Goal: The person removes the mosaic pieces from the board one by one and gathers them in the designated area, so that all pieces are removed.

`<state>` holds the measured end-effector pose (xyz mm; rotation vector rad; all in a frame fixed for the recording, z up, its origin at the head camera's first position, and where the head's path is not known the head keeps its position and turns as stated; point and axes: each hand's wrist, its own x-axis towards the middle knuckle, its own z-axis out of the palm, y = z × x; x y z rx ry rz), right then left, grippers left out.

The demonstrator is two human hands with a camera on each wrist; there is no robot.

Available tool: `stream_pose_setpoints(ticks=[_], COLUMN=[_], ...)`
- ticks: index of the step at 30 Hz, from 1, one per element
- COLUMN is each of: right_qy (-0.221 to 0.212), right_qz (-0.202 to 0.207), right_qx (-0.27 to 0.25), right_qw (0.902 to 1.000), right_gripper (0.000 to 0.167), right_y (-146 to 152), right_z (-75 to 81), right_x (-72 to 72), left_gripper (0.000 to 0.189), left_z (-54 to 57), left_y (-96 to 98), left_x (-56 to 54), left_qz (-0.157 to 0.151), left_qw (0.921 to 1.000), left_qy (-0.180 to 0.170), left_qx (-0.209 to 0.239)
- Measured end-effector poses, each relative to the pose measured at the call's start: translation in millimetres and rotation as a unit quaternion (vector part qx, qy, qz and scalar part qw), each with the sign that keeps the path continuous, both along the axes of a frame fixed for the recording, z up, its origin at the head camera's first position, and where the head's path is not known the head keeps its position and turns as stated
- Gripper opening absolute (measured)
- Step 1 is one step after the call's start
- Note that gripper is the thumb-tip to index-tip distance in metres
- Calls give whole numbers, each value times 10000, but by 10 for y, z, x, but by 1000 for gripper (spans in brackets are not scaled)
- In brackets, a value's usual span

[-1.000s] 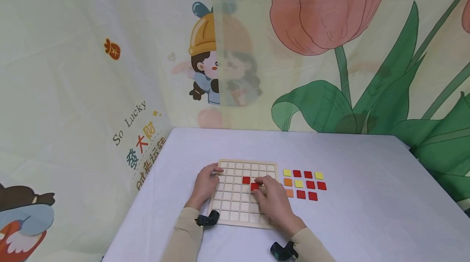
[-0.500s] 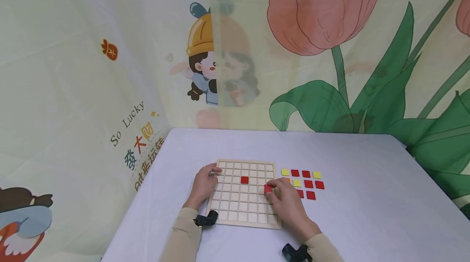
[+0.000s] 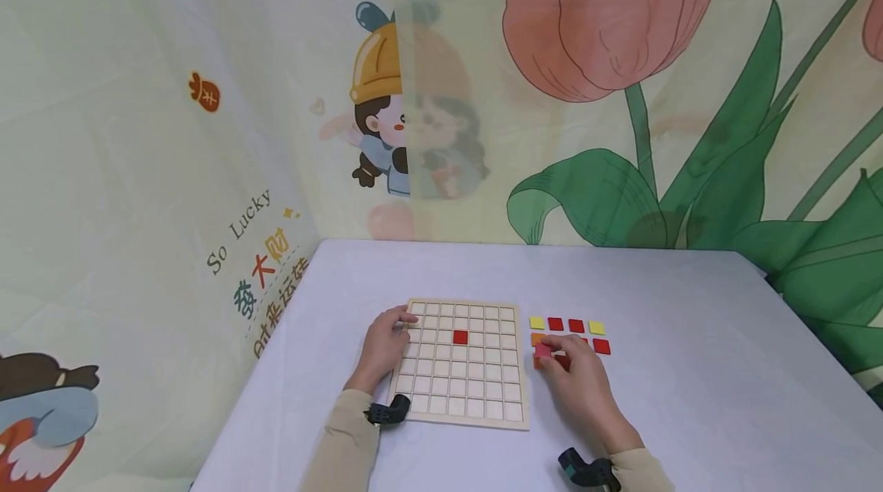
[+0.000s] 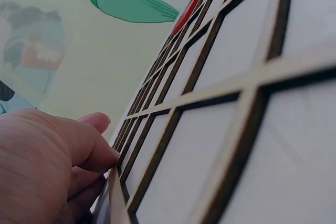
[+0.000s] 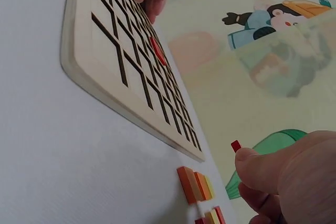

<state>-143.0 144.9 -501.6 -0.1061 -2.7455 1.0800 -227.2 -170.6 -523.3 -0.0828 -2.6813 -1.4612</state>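
Observation:
A pale wooden grid board [image 3: 476,381] lies flat on the table, one red square tile [image 3: 460,337] set in a cell. My left hand [image 3: 386,346] holds the board's left edge; in the left wrist view its fingertips [image 4: 111,156] meet the rim, with other fingers lower beside it. Between thumb and fingers, my right hand [image 3: 582,385] pinches another red tile [image 5: 235,146]. It is raised over the loose tiles just right of the board and hides some of them in the head view.
Loose tiles lie in rows to the board's right: yellow ones [image 3: 596,328], red ones [image 3: 576,326] and orange ones [image 5: 189,184]. A white cloth [image 3: 690,369] covers the table. Behind it hangs a printed curtain [image 3: 455,224]. Each wrist wears a black camera [image 3: 389,410].
My right hand has carried the red tile rightward, from over the board's middle to above the loose tiles. My left hand has stayed at the board's left edge.

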Motion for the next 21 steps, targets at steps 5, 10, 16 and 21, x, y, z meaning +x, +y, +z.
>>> stream_pose_setpoints(ticks=[5, 10, 16, 21], right_qy=[-54, -173, -382, -657], right_qz=[-96, -141, -175, -261], right_qx=[-6, 114, 65, 37], right_qw=[9999, 9997, 9991, 9975], right_gripper=[38, 37, 37, 38], right_y=[131, 220, 349, 477], right_z=[33, 44, 59, 49], right_x=[-3, 3, 17, 15], left_gripper=[26, 26, 26, 26], left_z=[0, -7, -10, -24], left_y=[4, 2, 1, -3], left_x=[-7, -4, -8, -15], left_qz=[10, 13, -10, -17], left_qw=[10000, 10000, 10000, 10000], left_qy=[5, 20, 55, 70], left_qx=[8, -5, 29, 25])
